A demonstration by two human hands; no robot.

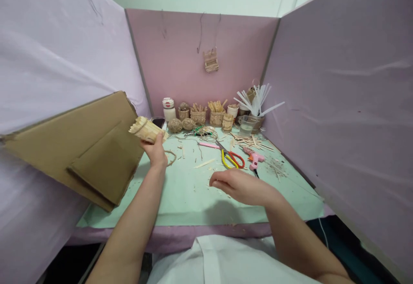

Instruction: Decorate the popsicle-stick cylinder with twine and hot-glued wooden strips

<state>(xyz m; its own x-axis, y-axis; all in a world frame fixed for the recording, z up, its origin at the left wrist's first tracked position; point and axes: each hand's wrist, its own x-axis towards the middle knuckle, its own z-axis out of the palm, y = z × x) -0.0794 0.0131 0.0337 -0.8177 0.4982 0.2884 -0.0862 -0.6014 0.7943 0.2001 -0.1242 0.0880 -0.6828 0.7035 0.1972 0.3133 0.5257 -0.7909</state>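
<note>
My left hand (156, 151) is raised over the left part of the green table (187, 198) and grips a small cylinder of wooden craft sticks (146, 130), held tilted with its open end toward the left. My right hand (237, 186) hovers low over the middle of the table, palm down, fingers loosely curled and pointing left, with nothing in it. It is nearest to the red and yellow scissors (231, 158) and the pink glue gun (254, 159). A twine loop (171, 157) lies beside my left wrist.
Brown cardboard sheets (87, 150) lean at the left. Along the back wall stand a white jar (168, 109), twine balls (176, 125), small stick baskets (217, 114) and cups of white straws (256, 103). Loose sticks and scraps (251, 142) litter the right side. Pink partitions enclose the table.
</note>
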